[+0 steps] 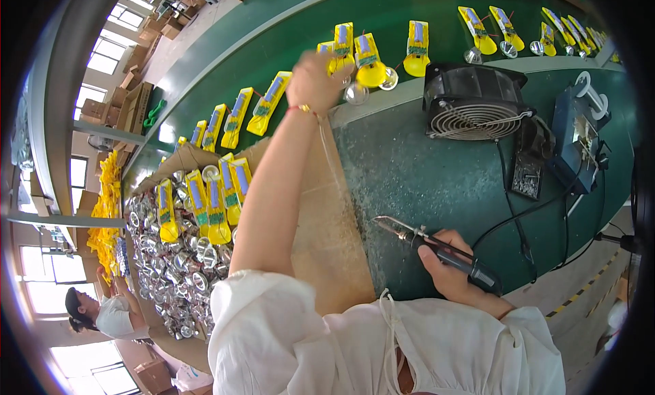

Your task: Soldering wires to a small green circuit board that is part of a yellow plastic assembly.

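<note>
My left hand (pixel 314 81) reaches far out over the green conveyor belt, beside a yellow torch housing (pixel 344 45) with a blue-violet battery and a green circuit board. Motion smears its fingers, so whether it grips that housing cannot be told. Another yellow housing (pixel 369 59) lies just to its right, near a clear round lens or reflector cup (pixel 356 93). Low on the right, my right hand (pixel 449 266) is closed round the black handle of a soldering iron (pixel 471 269). The iron's metal tip and thin guide tube point up and left above the dark green mat (pixel 409 163).
More yellow housings line the belt (pixel 273 43). A heap of silver reflector cups (pixel 184 272) fills the left, with several housings on top. A black fan (pixel 475 101), a blue soldering unit (pixel 576 142) and cables stand right. A co-worker (pixel 112 313) sits far left.
</note>
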`<state>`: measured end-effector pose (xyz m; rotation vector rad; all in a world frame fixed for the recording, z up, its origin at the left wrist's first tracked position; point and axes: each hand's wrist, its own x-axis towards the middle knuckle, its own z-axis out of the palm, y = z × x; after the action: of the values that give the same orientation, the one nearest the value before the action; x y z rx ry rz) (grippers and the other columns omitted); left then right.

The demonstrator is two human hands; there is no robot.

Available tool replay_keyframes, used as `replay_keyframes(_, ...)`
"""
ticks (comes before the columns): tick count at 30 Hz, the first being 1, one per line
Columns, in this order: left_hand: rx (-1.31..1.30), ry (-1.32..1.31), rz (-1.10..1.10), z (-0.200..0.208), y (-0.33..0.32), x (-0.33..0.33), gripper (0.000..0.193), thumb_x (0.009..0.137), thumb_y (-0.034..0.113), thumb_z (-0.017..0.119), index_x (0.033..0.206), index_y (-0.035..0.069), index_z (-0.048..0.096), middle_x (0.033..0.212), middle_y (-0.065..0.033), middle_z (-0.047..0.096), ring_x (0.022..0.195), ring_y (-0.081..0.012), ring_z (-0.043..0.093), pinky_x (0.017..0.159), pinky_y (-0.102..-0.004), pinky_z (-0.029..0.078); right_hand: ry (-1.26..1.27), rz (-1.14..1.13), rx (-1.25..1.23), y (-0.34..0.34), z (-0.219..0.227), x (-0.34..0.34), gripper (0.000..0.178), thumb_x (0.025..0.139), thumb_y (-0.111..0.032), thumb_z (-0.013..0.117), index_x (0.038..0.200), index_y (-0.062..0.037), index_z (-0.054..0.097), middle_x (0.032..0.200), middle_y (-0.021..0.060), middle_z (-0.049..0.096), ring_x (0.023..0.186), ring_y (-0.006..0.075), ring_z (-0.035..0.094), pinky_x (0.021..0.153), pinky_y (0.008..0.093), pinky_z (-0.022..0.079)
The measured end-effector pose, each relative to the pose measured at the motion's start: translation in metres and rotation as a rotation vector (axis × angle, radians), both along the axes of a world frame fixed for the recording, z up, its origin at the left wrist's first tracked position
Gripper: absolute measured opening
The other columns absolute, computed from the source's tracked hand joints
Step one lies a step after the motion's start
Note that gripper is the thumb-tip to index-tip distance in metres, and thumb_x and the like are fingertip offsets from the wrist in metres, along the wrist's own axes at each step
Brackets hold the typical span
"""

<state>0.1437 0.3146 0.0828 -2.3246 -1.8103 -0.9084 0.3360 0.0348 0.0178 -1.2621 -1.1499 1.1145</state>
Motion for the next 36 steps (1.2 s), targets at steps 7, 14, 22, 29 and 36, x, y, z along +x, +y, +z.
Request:
replay_keyframes(7,-0.415,0.185,0.165,-0.02,0.057,-0.064,0.024,0.073,0.031,0.065,0.078,0.008,0.069,0.066,-0.0086,0.066,0.057,-0.0187,0.064,0.061,-0.0294,0.051,0.012,0.008,-0.002,0.002,0.001,0.0,0.014,0.075,-0.006,0.069,0.082,-0.0015,0.057,0.069,0.0044,0.059,0.06,0.0065,0.054,0.053,0.0219,0.043)
replay_keyframes(14,-0.373,0.127,0.165,-0.011,-0.055,-0.072,0.014,0.069,0.015,0.057,0.068,0.007,0.068,0.065,-0.0134,0.063,0.062,-0.0278,0.062,0.06,-0.0366,0.05,0.013,-0.035,-0.016,0.0,-0.001,-0.001,0.015,0.074,-0.006,0.069,0.08,-0.0016,0.056,0.068,0.0043,0.058,0.059,0.0074,0.053,0.053,0.0227,0.043)
replay_keyframes(22,-0.346,-0.08,0.168,-0.015,-0.27,-0.082,0.014,0.075,0.018,0.064,0.069,0.005,0.063,0.067,-0.0109,0.061,0.059,-0.0299,0.059,0.055,-0.0363,0.048,0.046,-0.079,-0.074,-0.001,-0.006,-0.003,0.014,0.081,-0.007,0.062,0.091,0.0002,0.054,0.071,0.0055,0.057,0.066,0.0102,0.056,0.062,0.022,0.045)
replay_keyframes(29,-0.194,-0.456,0.653,0.034,-0.345,-0.139,0.013,0.076,0.011,0.07,0.073,0.0,0.067,0.057,-0.0053,0.061,0.045,-0.0047,0.05,0.043,-0.0198,0.038,0.096,-0.075,0.012,-0.001,-0.016,-0.003,0.015,0.082,-0.008,0.061,0.09,0.0023,0.055,0.075,0.0073,0.057,0.066,0.0121,0.057,0.061,0.022,0.045)
replay_keyframes(36,-0.354,0.072,0.61,-0.001,-0.388,-0.149,0.024,0.069,0.029,0.073,0.074,0.006,0.068,0.074,-0.0054,0.06,0.063,-0.0224,0.057,0.056,-0.0313,0.045,0.055,-0.052,0.058,-0.014,-0.01,-0.008,0.018,0.082,-0.011,0.063,0.09,0.0026,0.055,0.075,0.0076,0.059,0.067,0.012,0.058,0.061,0.0215,0.046)
